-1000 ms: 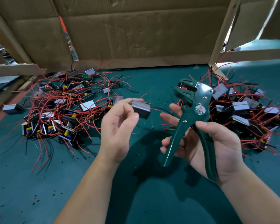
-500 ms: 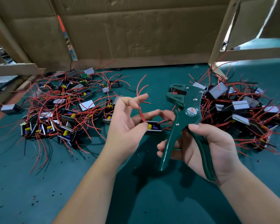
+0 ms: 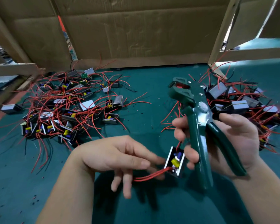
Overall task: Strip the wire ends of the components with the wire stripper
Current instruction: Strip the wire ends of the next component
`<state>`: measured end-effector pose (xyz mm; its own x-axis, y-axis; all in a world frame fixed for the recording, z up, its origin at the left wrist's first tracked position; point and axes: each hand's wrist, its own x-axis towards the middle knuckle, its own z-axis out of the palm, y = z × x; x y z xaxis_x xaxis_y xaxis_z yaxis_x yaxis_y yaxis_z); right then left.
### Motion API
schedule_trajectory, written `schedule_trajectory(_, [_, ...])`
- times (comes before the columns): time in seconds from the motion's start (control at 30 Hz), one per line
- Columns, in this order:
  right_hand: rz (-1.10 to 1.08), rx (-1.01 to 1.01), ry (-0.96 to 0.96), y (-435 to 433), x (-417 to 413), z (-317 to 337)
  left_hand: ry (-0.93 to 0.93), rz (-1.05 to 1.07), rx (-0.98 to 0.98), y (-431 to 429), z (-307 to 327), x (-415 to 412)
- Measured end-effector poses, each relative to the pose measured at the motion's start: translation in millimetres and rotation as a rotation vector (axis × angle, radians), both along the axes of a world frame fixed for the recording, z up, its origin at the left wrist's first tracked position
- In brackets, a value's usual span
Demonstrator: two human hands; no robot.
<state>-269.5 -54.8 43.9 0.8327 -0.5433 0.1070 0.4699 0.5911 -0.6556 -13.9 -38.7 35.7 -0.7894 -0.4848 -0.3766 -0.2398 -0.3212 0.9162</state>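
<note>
My right hand (image 3: 238, 138) grips the handles of the green wire stripper (image 3: 198, 130), whose jaws point up and to the left. The lower fingers of that hand also touch a small open black component (image 3: 174, 160) with a yellow part inside. A bundle of red wires (image 3: 149, 176) runs left from the component, and my left hand (image 3: 113, 159) pinches it between its fingers, blurred by motion. Another red wire rises from the component's top behind my right fingers. The stripper's jaws are apart from the wires.
A pile of components with red wires (image 3: 63, 110) lies on the green mat (image 3: 152, 110) at the left, and a second pile (image 3: 242, 104) at the right behind my right hand. Cardboard walls (image 3: 136, 29) and wooden posts close the back. Small bits of red insulation dot the mat.
The component has dropped lower and nearer to me and turned open side up. My left hand slid down along its wires. The stripper tilted more upright in my right hand.
</note>
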Motion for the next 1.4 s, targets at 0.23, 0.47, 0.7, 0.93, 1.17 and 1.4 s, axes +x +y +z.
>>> schedule_trajectory(0.23, [0.220, -0.075, 0.134, 3, 7, -9, 0.164, 0.303, -0.126, -2, -5, -17])
schedule_trajectory(0.47, [0.001, -0.067, 0.235, 10, 22, -17, 0.172, 0.564, -0.148, -9, -15, -43])
schedule_trajectory(0.7, [-0.162, -0.065, 0.253, 12, 30, -18, 0.352, 0.838, -0.146, -13, -12, -56])
schedule_trajectory(0.93, [-0.359, 0.015, 0.249, 9, 27, -18, 0.219, 1.193, -0.427, -17, -15, -51])
schedule_trajectory(1.17, [-0.152, 0.054, 0.338, 14, 32, -20, 0.128, 1.150, -0.730, -15, -10, -43])
schedule_trajectory(1.4, [-0.115, -0.026, 0.302, 18, 32, -20, 0.043, 1.127, -0.934, -15, -8, -41])
